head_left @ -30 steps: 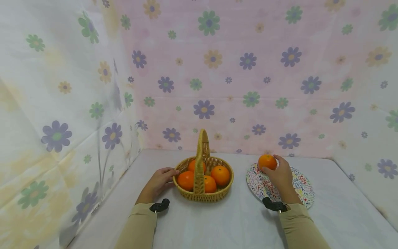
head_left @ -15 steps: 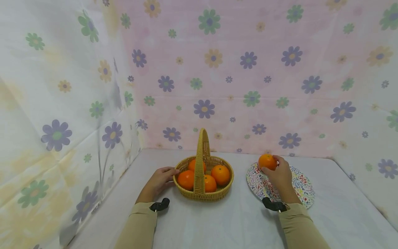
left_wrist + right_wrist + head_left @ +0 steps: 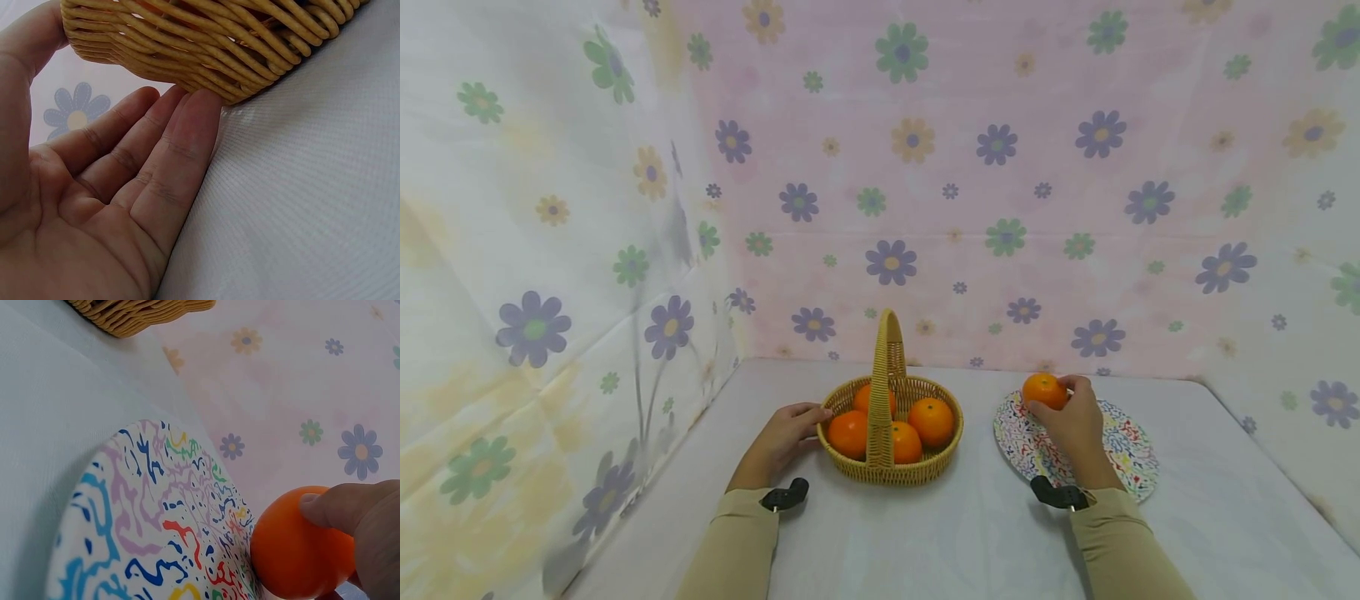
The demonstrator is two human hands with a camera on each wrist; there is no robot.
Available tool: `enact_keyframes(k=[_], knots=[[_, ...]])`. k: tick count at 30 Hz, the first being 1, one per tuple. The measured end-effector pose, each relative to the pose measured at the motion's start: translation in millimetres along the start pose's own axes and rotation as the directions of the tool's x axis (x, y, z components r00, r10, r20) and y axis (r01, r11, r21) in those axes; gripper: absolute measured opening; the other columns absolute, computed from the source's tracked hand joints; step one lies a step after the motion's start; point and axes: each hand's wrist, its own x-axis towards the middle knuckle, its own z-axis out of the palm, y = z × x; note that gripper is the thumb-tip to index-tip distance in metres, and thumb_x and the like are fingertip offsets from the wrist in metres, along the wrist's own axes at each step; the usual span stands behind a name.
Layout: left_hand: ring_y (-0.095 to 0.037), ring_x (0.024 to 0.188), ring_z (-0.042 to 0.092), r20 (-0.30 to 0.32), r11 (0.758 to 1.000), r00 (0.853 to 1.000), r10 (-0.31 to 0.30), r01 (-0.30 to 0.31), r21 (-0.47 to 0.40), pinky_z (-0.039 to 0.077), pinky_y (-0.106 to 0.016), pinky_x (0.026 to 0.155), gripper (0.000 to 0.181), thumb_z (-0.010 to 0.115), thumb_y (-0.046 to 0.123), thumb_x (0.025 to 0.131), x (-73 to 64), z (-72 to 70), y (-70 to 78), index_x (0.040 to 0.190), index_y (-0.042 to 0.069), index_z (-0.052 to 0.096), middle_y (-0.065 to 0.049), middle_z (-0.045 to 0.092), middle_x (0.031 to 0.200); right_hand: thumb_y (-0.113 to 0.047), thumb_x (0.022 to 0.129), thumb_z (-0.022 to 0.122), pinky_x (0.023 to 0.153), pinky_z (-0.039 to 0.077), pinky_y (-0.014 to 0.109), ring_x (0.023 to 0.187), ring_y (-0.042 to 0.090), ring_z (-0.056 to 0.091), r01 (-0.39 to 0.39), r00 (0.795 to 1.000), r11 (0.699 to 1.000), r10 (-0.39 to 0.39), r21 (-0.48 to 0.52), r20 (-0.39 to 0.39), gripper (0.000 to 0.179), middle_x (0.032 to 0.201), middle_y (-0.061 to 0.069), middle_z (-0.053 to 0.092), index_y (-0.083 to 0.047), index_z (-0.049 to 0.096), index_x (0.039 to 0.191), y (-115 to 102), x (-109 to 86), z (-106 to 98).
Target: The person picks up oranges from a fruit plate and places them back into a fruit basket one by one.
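A wicker basket (image 3: 891,473) with a tall arched handle stands on the table and contains several oranges (image 3: 931,422). At its left end, my left hand (image 3: 786,437) holds it, thumb at the rim. In the left wrist view the fingertips (image 3: 203,115) meet the lower edge of the weave. My right hand (image 3: 1075,425) grips another orange (image 3: 1042,391) between thumb and fingers, at the far left part of a colourful patterned plate (image 3: 1131,454). Seen from the right wrist, this orange (image 3: 294,550) sits right against the plate's surface (image 3: 150,512), with the thumb on its upper side.
White cloth covers the table (image 3: 917,542). A flower-printed curtain (image 3: 955,183) rises behind it, with further printed cloth walls at the left and right. Between basket and plate lies a stretch of tablecloth. Both wrists carry a black mount (image 3: 786,496).
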Motion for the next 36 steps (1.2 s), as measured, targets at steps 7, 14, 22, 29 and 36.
enact_keyframes(k=[7,14,22,29,36], knots=[[-0.023,0.111,0.069,0.003,1.0,1.0,-0.003,0.003,-0.002,0.059,-0.039,0.099,0.056,0.077,0.045,0.091,1.0,-0.5,-0.7,0.129,0.006,0.067,-0.011,0.067,0.132,-0.025,0.093,0.078,0.114,0.044,0.059,0.136,0.047,0.044,0.004,0.999,1.0,-0.005,-0.02,-0.04,0.081,0.152,0.028,0.039,-0.001,0.033,0.155,0.7,-0.5,0.0],[-0.023,0.111,0.069,0.01,1.0,1.0,0.0,0.0,-0.009,0.059,-0.038,0.099,0.057,0.078,0.046,0.09,0.1,-0.6,-0.3,0.13,0.006,0.066,-0.01,0.069,0.13,-0.026,0.092,0.079,0.114,0.044,0.059,0.136,0.048,0.044,-0.01,0.999,0.999,0.008,-0.037,-0.04,0.081,0.151,0.029,0.038,0.001,0.036,0.155,-2.1,-1.9,0.2],[-0.022,0.109,0.069,0.009,1.0,1.0,0.004,-0.004,-0.014,0.059,-0.038,0.099,0.056,0.078,0.045,0.09,1.4,-0.8,-1.9,0.129,0.007,0.067,-0.009,0.07,0.129,-0.024,0.091,0.078,0.113,0.045,0.058,0.136,0.047,0.043,-0.036,0.998,0.999,0.035,-0.012,-0.043,0.081,0.152,0.028,0.037,0.0,0.035,0.156,-7.0,-0.8,0.8],[-0.023,0.112,0.068,0.01,1.0,1.0,0.002,-0.002,0.003,0.059,-0.038,0.1,0.058,0.077,0.047,0.09,2.2,-1.1,-3.0,0.131,0.007,0.066,-0.01,0.068,0.131,-0.025,0.092,0.077,0.113,0.046,0.057,0.136,0.045,0.044,-0.001,0.999,1.0,0.001,0.007,-0.038,0.08,0.153,0.026,0.038,-0.003,0.035,0.157,-16.9,-3.9,0.0],[-0.023,0.11,0.069,-0.001,1.0,1.0,0.005,-0.005,0.016,0.059,-0.039,0.099,0.059,0.076,0.047,0.091,0.4,0.1,-2.2,0.132,0.005,0.066,-0.011,0.068,0.132,-0.027,0.093,0.076,0.114,0.045,0.057,0.135,0.043,0.044,0.047,0.999,0.999,-0.046,0.023,-0.021,0.079,0.153,0.024,0.038,-0.004,0.035,0.157,-30.4,-8.2,0.9]])
